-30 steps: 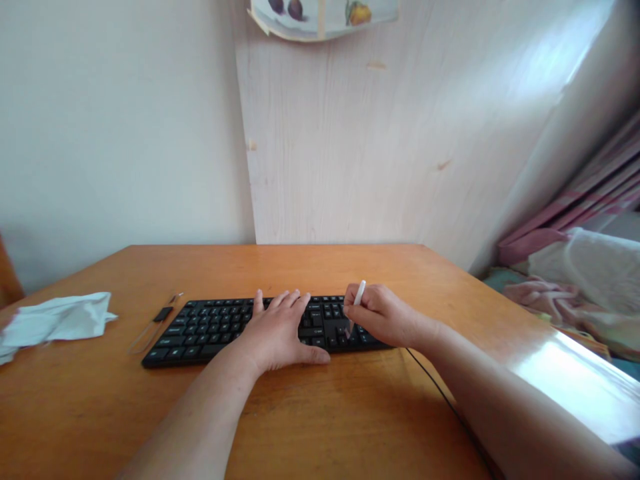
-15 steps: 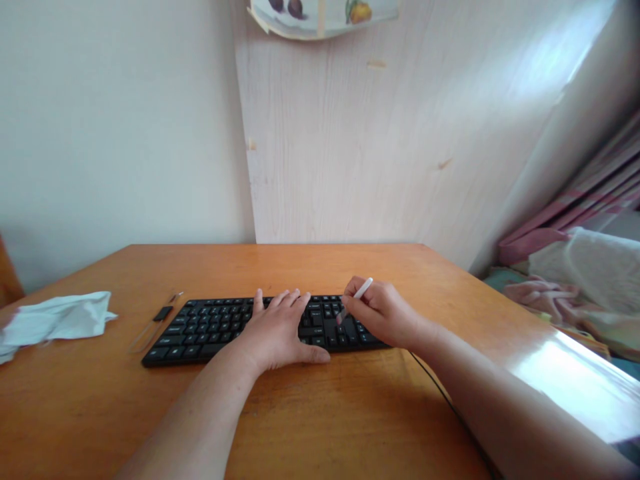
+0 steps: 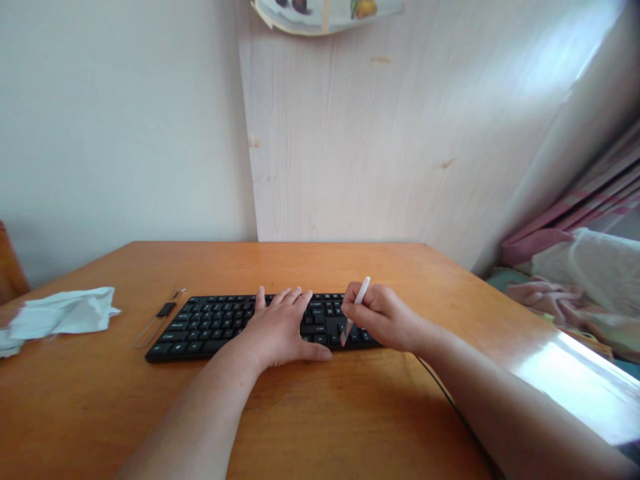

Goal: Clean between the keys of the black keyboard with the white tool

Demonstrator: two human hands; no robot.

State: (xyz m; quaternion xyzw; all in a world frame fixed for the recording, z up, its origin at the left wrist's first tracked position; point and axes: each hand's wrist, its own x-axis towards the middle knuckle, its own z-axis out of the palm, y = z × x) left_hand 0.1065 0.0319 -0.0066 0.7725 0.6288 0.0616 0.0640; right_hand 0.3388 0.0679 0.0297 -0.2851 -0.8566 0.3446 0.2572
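Observation:
A black keyboard (image 3: 213, 323) lies on the wooden table. My left hand (image 3: 280, 331) rests across its middle, fingers spread toward the back edge and thumb along the front edge. Closed round a slim white-handled brush (image 3: 363, 291), my right hand (image 3: 387, 317) is over the keyboard's right part. The brush slants down, and its pinkish tip is at the lower keys near the front edge, just right of my left thumb. My hands hide the middle keys and much of the number pad.
A crumpled white cloth (image 3: 65, 313) lies at the left, with a small black object on a thin cord (image 3: 166, 309) between it and the keyboard. A black cable (image 3: 445, 393) runs under my right forearm. Behind the table (image 3: 300, 257) is a wall; bedding (image 3: 590, 280) is at right.
My right hand has tilted the brush more upright, and its tip has moved toward the keyboard's front edge. The left hand stays in place on the keyboard. The view has shifted slightly.

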